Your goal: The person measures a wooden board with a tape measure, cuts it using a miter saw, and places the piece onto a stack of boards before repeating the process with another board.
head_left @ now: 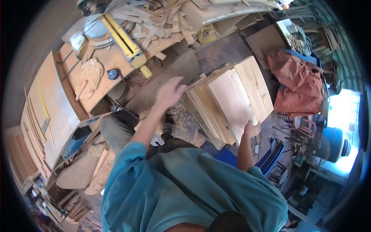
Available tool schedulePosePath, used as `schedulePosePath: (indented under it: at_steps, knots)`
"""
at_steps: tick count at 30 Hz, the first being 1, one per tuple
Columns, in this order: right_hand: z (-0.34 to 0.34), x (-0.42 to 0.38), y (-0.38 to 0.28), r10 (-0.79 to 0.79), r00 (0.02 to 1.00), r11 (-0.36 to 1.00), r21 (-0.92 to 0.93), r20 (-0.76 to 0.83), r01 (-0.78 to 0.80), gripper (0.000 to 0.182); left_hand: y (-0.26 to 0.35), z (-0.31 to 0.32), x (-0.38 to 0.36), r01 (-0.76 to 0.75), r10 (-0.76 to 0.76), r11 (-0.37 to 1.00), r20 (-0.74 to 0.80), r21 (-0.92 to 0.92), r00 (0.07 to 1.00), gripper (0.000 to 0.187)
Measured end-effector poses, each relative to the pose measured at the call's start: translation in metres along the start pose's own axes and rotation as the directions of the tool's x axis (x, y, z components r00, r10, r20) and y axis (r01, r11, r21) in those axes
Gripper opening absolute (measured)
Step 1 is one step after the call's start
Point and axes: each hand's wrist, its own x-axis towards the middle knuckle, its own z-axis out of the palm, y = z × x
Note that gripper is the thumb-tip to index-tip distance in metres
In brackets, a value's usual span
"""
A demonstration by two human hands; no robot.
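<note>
A pale wooden board (pixel 230 92) lies slanted on top of a stack of wider wooden panels (pixel 257 87). My right hand (pixel 252 129) is at the board's near end, its fingers closed around the edge. Left of the stack, my left hand (pixel 170 92) is raised in the air, slightly blurred, with its fingers apart and nothing in it. The stack's left corner is close to it but looks apart from it. What supports the panels underneath is mostly hidden.
A saw with a yellow rail (pixel 121 40) stands on the workbench (pixel 110 87), near a black tape measure (pixel 113 74) and sawdust. Wood offcuts (pixel 154 31) are heaped behind. At the right are a red cloth (pixel 295 83), stacked stools and a blue drum (pixel 333 144).
</note>
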Motion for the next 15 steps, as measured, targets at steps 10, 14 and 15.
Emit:
schedulePosePath:
  at_steps: [10, 14, 15]
  knots:
    - [0.003, -0.012, 0.095, 0.634, 0.568, 0.638, 0.060, 0.525, -0.768, 0.073, 0.007, 0.197, 0.069, -0.048, 0.089, 0.983, 0.232, -0.179, 0.969, 0.090]
    - [-0.008, -0.029, 0.107, 0.227, 0.778, 0.969, -0.053, 0.586, -0.243, 0.071, 0.002, 0.197, 0.049, 0.103, -0.089, 0.990, 0.138, -0.100, 0.986, 0.087]
    - [0.025, -0.035, 0.132, 0.384, 0.747, 0.836, 0.139, 0.542, -0.531, 0.072, 0.007, 0.169, 0.042, 0.176, -0.136, 0.970, 0.225, -0.168, 0.965, 0.081]
